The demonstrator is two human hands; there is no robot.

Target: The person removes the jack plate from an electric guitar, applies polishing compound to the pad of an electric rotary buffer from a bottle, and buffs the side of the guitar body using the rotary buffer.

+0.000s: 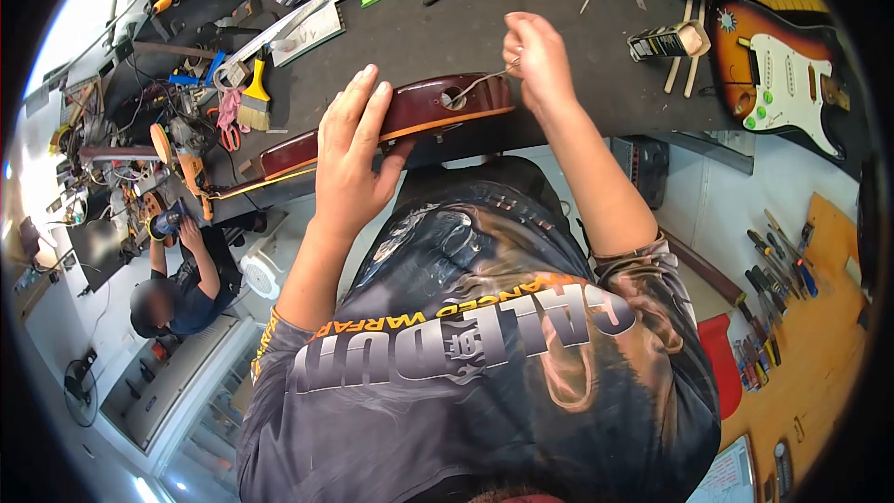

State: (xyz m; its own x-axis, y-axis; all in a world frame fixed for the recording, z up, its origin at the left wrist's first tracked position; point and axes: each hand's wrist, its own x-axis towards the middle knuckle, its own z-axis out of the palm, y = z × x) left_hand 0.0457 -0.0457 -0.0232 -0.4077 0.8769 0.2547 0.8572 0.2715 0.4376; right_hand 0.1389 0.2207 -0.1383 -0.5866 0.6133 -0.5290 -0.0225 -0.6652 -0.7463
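A dark red guitar (410, 102) stands on its edge at the front of the bench, its glossy side facing up. My left hand (352, 144) grips it, fingers laid over the side and thumb against the face. A round hole (453, 98) in the side lies to the right of that hand. From it a thin wire (484, 80) runs up to my right hand (538, 61), whose closed fingers pinch its far end. The fingertips partly hide that end.
A sunburst electric guitar (782, 79) lies at right, beside an open box (669, 41) and two sticks. Brushes, cables and tools crowd the bench's left, with a yellow-handled brush (254, 98) nearest. Another person (191, 279) works at far left, holding a blue tool.
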